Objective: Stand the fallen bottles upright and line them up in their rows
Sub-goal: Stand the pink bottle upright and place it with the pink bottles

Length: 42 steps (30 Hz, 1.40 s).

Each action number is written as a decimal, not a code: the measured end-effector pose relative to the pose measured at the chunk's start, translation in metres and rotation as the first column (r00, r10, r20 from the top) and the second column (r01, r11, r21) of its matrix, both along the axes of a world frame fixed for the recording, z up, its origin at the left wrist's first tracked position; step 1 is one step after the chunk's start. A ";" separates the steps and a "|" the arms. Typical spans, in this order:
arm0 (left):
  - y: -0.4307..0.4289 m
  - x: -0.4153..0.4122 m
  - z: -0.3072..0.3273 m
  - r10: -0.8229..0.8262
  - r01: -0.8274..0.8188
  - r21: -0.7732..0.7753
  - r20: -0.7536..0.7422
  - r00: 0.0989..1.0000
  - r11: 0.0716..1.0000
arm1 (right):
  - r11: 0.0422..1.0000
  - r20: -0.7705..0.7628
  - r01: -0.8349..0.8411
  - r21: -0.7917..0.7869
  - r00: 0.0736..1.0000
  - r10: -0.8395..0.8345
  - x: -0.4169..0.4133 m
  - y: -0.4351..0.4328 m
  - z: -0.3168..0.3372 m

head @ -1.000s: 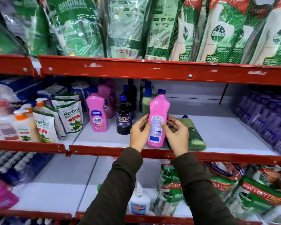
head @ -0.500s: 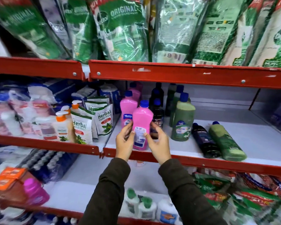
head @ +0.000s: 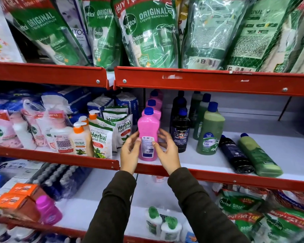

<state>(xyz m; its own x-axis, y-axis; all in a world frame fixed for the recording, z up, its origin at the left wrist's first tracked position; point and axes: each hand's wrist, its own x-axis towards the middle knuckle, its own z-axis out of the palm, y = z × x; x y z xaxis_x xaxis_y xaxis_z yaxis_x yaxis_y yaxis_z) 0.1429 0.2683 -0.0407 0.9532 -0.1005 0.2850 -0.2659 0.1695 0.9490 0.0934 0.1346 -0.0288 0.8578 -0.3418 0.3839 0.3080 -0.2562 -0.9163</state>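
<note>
Your pink bottle (head: 147, 135) stands upright at the near edge of the middle shelf (head: 209, 160), blue cap up, long axis vertical, its back label facing you. It heads a row of pink bottles (head: 154, 106) running to the far side behind it.

Your left hand (head: 130, 155) sits at the bottle's left, thumb on the label's left edge, fingers loosely curled. Your right hand (head: 167, 151) sits at its right, thumb tip on the label's right edge, fingers spread wide and off the bottle. Neither grip is clenched; both are released to light thumb contact.

Just left of your left hand stand herbal hand wash pouches (head: 102, 137) and pump bottles (head: 79, 137), close enough to crowd that side. Just right, behind your right fingers, an upright black Bactin bottle (head: 181, 134) heads a black row; further right an upright green bottle (head: 209, 132) heads a green row.

Two bottles lie on their sides at the right of the shelf, touching each other: a black one (head: 235, 155) and a green one (head: 258, 155). Each points its blue cap to the far left and its base near and right, toward the red shelf lip (head: 235, 178), long axis diagonal.

Green Dettol pouches (head: 147, 32) hang over the shelf above.
</note>
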 end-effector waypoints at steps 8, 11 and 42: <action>0.001 0.012 0.008 -0.002 0.001 -0.016 -0.056 0.998 1.000 | 0.993 0.012 0.093 0.066 0.996 -0.094 0.000 0.005 0.001; 0.004 0.014 0.006 -0.085 0.086 0.004 -0.078 0.993 0.996 | 0.988 -0.020 0.150 -0.017 0.988 -0.151 0.000 0.005 0.003; -0.003 -0.020 0.011 0.080 -0.082 0.088 0.024 0.996 0.993 | 0.996 -0.033 0.052 0.067 0.998 -0.050 -0.015 0.007 -0.007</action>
